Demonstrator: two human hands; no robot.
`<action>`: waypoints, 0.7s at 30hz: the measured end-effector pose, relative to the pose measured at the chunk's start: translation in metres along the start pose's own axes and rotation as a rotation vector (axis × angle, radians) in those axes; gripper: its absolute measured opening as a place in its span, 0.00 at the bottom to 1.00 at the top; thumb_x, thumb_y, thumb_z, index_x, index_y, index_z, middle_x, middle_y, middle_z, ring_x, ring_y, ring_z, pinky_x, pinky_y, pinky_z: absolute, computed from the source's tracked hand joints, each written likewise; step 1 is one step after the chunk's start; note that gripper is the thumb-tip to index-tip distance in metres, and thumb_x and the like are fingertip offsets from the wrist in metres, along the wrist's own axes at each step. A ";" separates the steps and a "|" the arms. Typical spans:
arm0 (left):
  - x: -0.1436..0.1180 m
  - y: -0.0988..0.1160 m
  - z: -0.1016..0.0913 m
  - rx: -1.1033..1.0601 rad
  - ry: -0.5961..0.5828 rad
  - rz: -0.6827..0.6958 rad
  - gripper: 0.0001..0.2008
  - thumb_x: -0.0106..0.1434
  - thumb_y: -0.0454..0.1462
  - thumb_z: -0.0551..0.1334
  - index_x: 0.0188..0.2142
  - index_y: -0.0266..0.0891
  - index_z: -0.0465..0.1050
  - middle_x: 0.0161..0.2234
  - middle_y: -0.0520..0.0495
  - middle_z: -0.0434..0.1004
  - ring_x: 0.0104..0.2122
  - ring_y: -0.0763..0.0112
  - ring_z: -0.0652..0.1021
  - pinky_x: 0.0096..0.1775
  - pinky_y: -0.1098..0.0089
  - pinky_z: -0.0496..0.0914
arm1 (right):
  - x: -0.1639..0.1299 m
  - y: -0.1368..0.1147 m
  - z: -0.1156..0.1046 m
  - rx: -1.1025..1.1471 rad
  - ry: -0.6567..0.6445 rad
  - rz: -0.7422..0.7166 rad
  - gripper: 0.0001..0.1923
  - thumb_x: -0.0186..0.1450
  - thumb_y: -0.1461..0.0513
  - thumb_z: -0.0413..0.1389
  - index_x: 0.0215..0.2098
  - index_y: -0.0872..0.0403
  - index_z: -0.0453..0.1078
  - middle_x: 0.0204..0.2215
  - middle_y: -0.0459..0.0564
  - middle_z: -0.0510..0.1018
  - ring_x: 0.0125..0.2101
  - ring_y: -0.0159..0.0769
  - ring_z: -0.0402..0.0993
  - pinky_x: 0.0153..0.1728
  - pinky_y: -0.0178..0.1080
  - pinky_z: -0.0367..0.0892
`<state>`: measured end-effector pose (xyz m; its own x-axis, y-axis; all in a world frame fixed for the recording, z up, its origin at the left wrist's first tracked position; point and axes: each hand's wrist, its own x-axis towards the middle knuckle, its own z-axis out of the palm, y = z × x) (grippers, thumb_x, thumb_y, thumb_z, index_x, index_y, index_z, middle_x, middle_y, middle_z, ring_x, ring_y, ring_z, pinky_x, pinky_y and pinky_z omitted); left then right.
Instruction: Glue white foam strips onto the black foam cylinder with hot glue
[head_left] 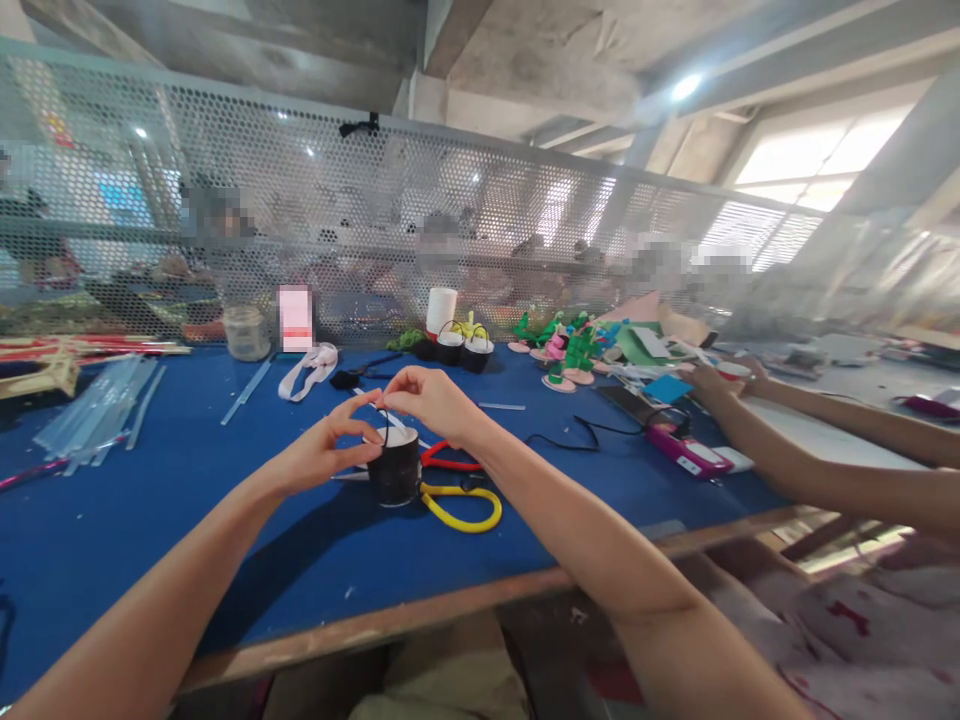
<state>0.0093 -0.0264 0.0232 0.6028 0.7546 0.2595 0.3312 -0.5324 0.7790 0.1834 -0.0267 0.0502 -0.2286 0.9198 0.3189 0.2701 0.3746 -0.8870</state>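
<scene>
A small black bucket with a white top stands upright on the blue table before me, a thin dark handle arching over it. My left hand is at the bucket's left side, thumb against its rim and index finger up at the handle. From the right, my right hand pinches the top of that handle, fingertips almost meeting those of the left. Scissors with one red and one yellow handle loop lie behind and beside the bucket, their blades partly hidden by it.
Two similar buckets stand farther back near a white roll. Glue sticks and a glass jar are at left. Green figures, a purple device and a co-worker's arms are at right. Perforated mesh borders the back.
</scene>
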 end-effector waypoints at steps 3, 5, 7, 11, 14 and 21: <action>0.001 0.001 -0.003 -0.004 0.046 0.022 0.12 0.52 0.47 0.60 0.25 0.41 0.72 0.59 0.47 0.53 0.58 0.56 0.54 0.57 0.55 0.47 | 0.009 0.004 0.000 -0.012 0.051 0.007 0.03 0.53 0.64 0.54 0.23 0.57 0.64 0.22 0.45 0.74 0.26 0.29 0.69 0.28 0.33 0.63; 0.001 0.001 -0.005 0.005 0.067 0.026 0.12 0.52 0.47 0.60 0.25 0.40 0.71 0.59 0.47 0.51 0.58 0.56 0.54 0.57 0.54 0.47 | 0.014 0.013 -0.004 -0.038 0.113 -0.018 0.06 0.56 0.61 0.52 0.23 0.57 0.64 0.23 0.47 0.74 0.26 0.29 0.69 0.28 0.33 0.63; 0.001 0.000 -0.003 0.019 0.057 0.034 0.12 0.52 0.46 0.60 0.25 0.40 0.71 0.59 0.46 0.51 0.57 0.56 0.56 0.56 0.54 0.50 | 0.016 0.022 -0.012 -0.162 0.144 -0.019 0.11 0.58 0.58 0.50 0.24 0.57 0.65 0.24 0.48 0.75 0.26 0.30 0.70 0.28 0.33 0.63; 0.000 0.000 0.010 0.084 0.018 0.052 0.09 0.54 0.42 0.59 0.26 0.40 0.72 0.57 0.45 0.54 0.55 0.58 0.60 0.55 0.56 0.53 | 0.013 0.040 -0.034 -0.760 0.114 0.156 0.13 0.60 0.57 0.49 0.30 0.57 0.69 0.31 0.54 0.77 0.33 0.37 0.72 0.34 0.36 0.63; 0.000 0.001 0.020 0.177 0.085 0.075 0.08 0.55 0.40 0.57 0.27 0.39 0.72 0.55 0.44 0.57 0.55 0.56 0.60 0.56 0.56 0.53 | 0.010 0.056 -0.048 -1.003 0.075 0.347 0.11 0.58 0.63 0.51 0.35 0.61 0.71 0.38 0.63 0.75 0.40 0.46 0.71 0.36 0.39 0.63; 0.005 -0.012 0.025 0.232 0.303 0.035 0.08 0.55 0.41 0.56 0.27 0.40 0.70 0.49 0.44 0.62 0.52 0.59 0.64 0.53 0.58 0.57 | 0.013 0.096 -0.058 -0.976 0.064 0.456 0.09 0.51 0.69 0.56 0.31 0.61 0.73 0.33 0.65 0.77 0.37 0.49 0.73 0.32 0.37 0.64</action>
<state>0.0266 -0.0265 0.0006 0.3867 0.7948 0.4677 0.4905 -0.6067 0.6256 0.2600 0.0280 -0.0111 0.1240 0.9900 0.0677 0.9528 -0.0998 -0.2866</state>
